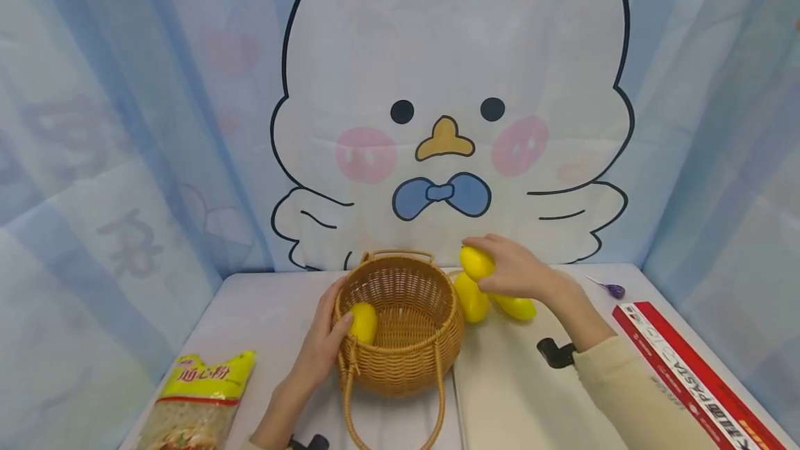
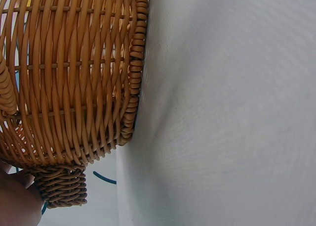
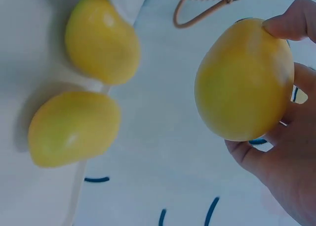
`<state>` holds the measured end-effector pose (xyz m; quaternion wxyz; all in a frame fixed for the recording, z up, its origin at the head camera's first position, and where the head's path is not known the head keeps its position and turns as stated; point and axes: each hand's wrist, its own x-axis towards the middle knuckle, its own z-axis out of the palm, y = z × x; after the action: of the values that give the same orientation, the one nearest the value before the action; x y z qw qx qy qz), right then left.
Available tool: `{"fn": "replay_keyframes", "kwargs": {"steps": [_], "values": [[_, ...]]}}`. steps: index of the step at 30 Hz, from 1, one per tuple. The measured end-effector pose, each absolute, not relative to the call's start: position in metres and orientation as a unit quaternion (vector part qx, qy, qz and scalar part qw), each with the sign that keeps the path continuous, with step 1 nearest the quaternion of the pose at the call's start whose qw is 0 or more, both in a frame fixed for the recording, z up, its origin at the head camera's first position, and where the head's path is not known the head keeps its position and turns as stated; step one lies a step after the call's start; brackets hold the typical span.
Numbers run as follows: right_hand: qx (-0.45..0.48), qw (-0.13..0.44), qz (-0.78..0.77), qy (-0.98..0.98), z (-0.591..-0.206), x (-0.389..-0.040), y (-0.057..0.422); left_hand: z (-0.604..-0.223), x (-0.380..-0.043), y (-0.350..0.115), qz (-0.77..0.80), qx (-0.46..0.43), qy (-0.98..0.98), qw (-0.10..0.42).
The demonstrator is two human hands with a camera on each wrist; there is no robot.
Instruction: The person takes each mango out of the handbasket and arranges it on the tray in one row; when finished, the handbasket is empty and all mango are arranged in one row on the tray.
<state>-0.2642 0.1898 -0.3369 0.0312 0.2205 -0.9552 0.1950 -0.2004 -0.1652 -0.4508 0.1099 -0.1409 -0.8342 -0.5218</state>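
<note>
A round wicker basket (image 1: 400, 370) stands on the table, one handle hanging down at its front. My left hand (image 1: 321, 339) grips its left rim, thumb over the edge; in the left wrist view only part of that hand (image 2: 19, 199) shows beside the weave. Inside the basket, against the left wall, lies a yellow mango (image 1: 363, 323). To the right of the basket my right hand (image 1: 521, 271) holds another mango (image 3: 244, 82) between thumb and fingers, raised above the table. Below it two more mangoes, one (image 1: 471, 297) beside the basket and one (image 1: 516, 307) further right, rest on the tabletop.
A yellow-topped clear food bag (image 1: 206, 394) lies at the front left. On the right are a long red and white box (image 1: 694, 380) and a small purple-ended item (image 1: 615, 291). A printed curtain (image 1: 450, 54) rises behind the table.
</note>
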Motion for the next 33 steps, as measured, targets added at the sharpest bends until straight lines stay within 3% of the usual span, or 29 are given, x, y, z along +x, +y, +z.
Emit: {"fn": "replay_keyframes", "kwargs": {"steps": [17, 33], "values": [[0.149, 0.028, 0.196, -0.969, -0.366, -0.286, 0.252, -0.45, -0.199, -0.17, -0.528, -0.139, -0.831, 0.109], [0.06, -0.033, 0.237, -0.969, -0.409, -0.307, 0.292, -0.452, -0.201, -0.167, -0.532, -0.153, -0.825, 0.113]]}}
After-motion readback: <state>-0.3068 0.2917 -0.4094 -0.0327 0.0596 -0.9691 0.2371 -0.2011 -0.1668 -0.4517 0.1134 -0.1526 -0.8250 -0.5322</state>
